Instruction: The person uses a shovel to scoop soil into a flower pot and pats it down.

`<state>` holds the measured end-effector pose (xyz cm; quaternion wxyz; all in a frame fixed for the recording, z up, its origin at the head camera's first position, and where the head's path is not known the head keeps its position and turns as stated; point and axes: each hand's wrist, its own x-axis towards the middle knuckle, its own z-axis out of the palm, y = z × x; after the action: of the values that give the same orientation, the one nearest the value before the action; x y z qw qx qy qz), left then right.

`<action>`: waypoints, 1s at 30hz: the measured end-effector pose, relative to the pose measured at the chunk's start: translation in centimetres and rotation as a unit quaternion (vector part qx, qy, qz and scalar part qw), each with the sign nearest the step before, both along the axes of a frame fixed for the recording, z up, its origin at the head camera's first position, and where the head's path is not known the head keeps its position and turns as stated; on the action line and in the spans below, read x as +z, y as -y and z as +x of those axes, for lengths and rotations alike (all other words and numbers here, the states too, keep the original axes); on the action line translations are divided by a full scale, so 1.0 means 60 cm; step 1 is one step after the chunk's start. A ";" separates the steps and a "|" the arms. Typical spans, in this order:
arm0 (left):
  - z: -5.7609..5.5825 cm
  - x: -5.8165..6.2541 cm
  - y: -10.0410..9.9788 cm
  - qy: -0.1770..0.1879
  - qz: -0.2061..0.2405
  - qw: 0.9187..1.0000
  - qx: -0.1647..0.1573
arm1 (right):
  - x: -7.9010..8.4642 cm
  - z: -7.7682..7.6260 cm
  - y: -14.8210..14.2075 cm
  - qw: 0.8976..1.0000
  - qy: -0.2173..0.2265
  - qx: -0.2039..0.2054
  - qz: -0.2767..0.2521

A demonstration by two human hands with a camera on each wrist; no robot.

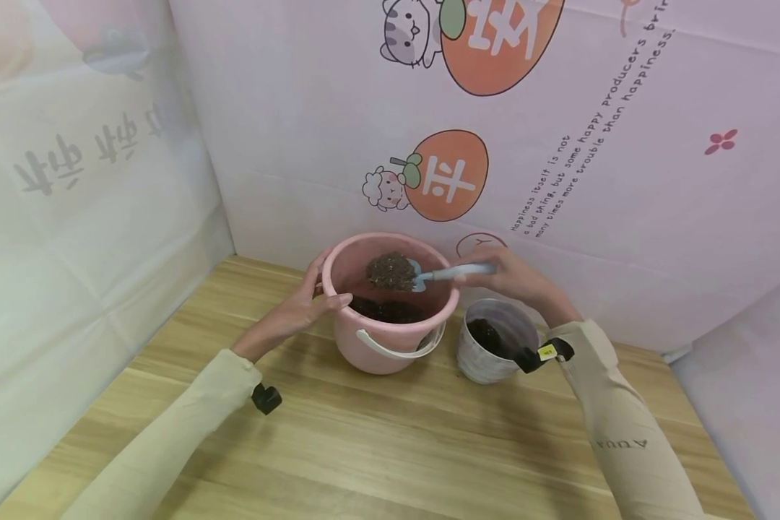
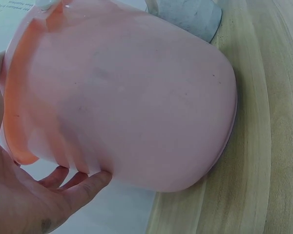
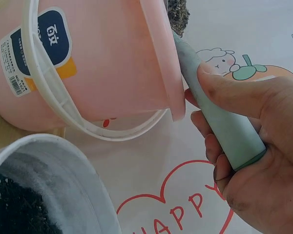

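Note:
A pink bucket (image 1: 370, 350) stands tilted toward me on the wooden table, with dark soil (image 1: 386, 311) in its bottom. My left hand (image 1: 302, 307) holds it at the left, thumb over the rim and fingers (image 2: 90, 187) along the outer wall. In my right hand (image 1: 516, 278) is the pale blue-green handle of a small garden trowel (image 3: 227, 129), gripped between thumb and curled fingers. The trowel's blade carries a heap of soil (image 1: 390, 271) over the bucket's mouth. Right of the bucket is a whitish pot (image 1: 484, 368) with some dark soil (image 1: 483, 334) inside.
The bucket's white handle (image 1: 390, 352) hangs down at its front right, near the pot. A printed white cloth (image 1: 299, 144) rises right behind the bucket and pot. More cloth (image 1: 71, 253) stands along the left. Bare wooden tabletop (image 1: 377, 448) lies in front.

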<state>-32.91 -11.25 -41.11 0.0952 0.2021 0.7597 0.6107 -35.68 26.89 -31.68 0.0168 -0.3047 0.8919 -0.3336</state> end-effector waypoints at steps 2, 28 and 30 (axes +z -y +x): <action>0.000 0.001 0.000 0.000 0.000 1.000 0.001 | 0.000 0.002 -0.004 1.000 0.005 -0.005 0.001; 0.001 0.002 0.001 0.000 -0.001 1.000 0.004 | 0.009 0.026 -0.046 0.998 0.020 -0.066 0.001; 0.000 0.001 0.001 0.000 -0.001 1.000 0.004 | 0.011 0.029 -0.049 0.997 0.023 -0.070 0.002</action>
<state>-32.88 -11.30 -41.03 0.0931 0.1993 0.7610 0.6103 -33.93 29.85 -31.04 0.0142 -0.2338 0.9110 -0.3395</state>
